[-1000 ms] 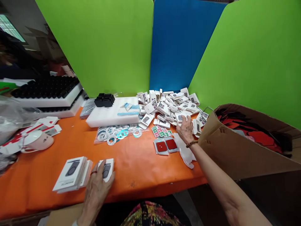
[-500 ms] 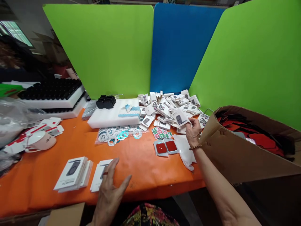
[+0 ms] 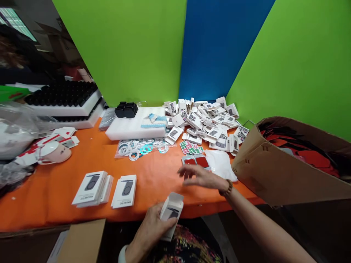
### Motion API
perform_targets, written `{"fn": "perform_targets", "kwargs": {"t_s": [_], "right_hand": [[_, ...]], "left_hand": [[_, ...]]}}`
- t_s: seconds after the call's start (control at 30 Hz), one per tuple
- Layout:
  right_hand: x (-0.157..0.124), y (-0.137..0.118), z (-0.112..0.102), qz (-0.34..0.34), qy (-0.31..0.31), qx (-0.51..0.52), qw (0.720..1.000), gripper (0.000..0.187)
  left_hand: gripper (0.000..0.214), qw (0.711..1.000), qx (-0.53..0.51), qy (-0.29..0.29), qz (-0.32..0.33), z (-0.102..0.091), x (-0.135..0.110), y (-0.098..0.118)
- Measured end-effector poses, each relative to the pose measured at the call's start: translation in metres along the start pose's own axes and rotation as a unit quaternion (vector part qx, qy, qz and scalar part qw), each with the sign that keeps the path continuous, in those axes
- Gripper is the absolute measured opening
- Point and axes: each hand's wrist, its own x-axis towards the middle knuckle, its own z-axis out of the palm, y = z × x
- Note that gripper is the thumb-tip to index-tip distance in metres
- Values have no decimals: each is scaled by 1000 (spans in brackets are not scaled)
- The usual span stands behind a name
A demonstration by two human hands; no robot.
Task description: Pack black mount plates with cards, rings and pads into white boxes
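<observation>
My left hand (image 3: pixel 153 230) is closed round a small white carton (image 3: pixel 170 213) with its top flap open, held at the near edge of the orange table (image 3: pixel 153 184). Just beyond it my right hand (image 3: pixel 201 177) hovers with fingers spread and empty, motion-blurred, a bead bracelet at the wrist. It is close to two red-backed pads (image 3: pixel 195 161) and a white sheet (image 3: pixel 221 164). A heap of small white cartons (image 3: pixel 207 122) lies at the back. Two stacks of flat white boxes (image 3: pixel 93 187) (image 3: pixel 124 190) sit at the near left.
A large cardboard box (image 3: pixel 276 168) with red and black parts stands at right. A white foam block (image 3: pixel 137 126) carries black parts (image 3: pixel 126 109); a bag of rings (image 3: pixel 142 148) lies before it. Trays of black parts (image 3: pixel 61 100), a cup (image 3: pixel 55 151) and plastic bags sit left. Green and blue panels enclose the back.
My right hand drew back from the carton heap toward me and now hovers empty. My left hand left the flat boxes and now holds an open carton near my lap.
</observation>
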Motion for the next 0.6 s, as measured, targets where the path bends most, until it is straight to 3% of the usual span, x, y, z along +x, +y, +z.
{"fn": "perform_targets", "kwargs": {"t_s": [0.03, 0.1, 0.2, 0.37, 0.6], "right_hand": [[7, 10, -12, 29, 52, -55, 997, 22], [19, 27, -30, 78, 84, -185, 976, 24], [35, 43, -42, 120, 36, -305, 944, 31], [51, 53, -36, 128, -15, -333, 934, 38], [53, 51, -13, 130, -60, -331, 933, 50]], "left_hand": [[17, 999, -31, 19, -14, 0, 0, -6], [23, 992, -112, 31, -41, -1, 0, -16], [38, 963, -261, 19, -59, -2, 0, -23], [46, 914, -392, 7, -108, -1, -1, -24], [45, 893, -433, 29, -120, 3, 4, -29]]}}
